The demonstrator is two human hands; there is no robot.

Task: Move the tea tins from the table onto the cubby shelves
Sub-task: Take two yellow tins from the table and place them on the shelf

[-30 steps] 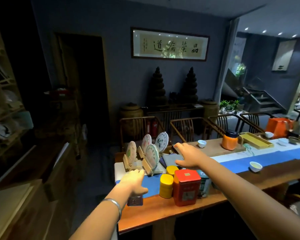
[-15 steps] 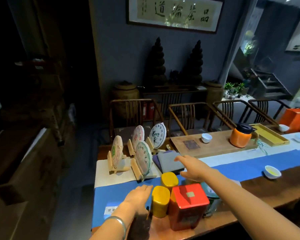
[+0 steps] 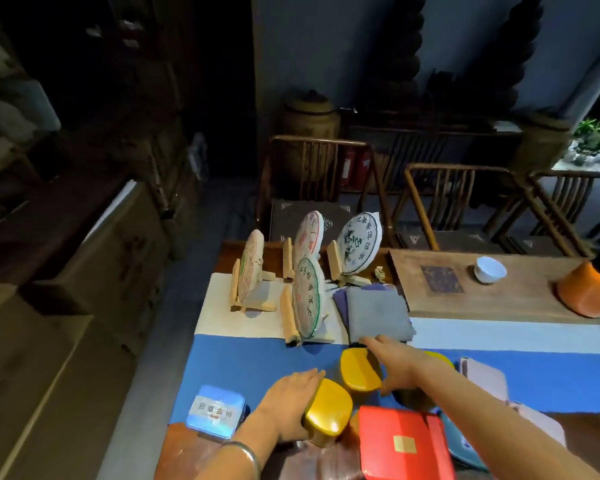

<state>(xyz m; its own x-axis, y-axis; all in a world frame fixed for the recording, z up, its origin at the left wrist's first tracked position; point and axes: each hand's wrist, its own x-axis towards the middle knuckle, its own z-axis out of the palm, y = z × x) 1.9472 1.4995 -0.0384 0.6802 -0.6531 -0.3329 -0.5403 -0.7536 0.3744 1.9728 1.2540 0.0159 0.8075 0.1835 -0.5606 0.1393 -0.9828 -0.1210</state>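
Note:
Several tea tins stand on the blue runner point(image 3: 257, 362) at the table's near end. My left hand point(image 3: 284, 407) is wrapped around the left side of the near yellow tin point(image 3: 329, 410). My right hand point(image 3: 400, 365) reaches in beside the far yellow tin point(image 3: 359, 370) and covers a third yellow-topped tin point(image 3: 442, 358), which is mostly hidden; its grip is unclear. A red square tin point(image 3: 402, 445) sits in front, with a blue flat tin point(image 3: 215, 412) to the left and a teal tin point(image 3: 465, 448) under my right forearm.
Round tea cakes on wooden stands point(image 3: 307, 296) and a grey cloth point(image 3: 374, 313) lie just beyond the tins. A white cup point(image 3: 489, 270) and an orange pot point(image 3: 589, 289) sit on the right. Wooden chairs point(image 3: 430, 202) line the far side; a dark cabinet point(image 3: 101, 258) stands left.
The view has dropped and closed in on the tins. My left hand moved from the runner onto the near yellow tin. My right hand came back and down among the yellow tins.

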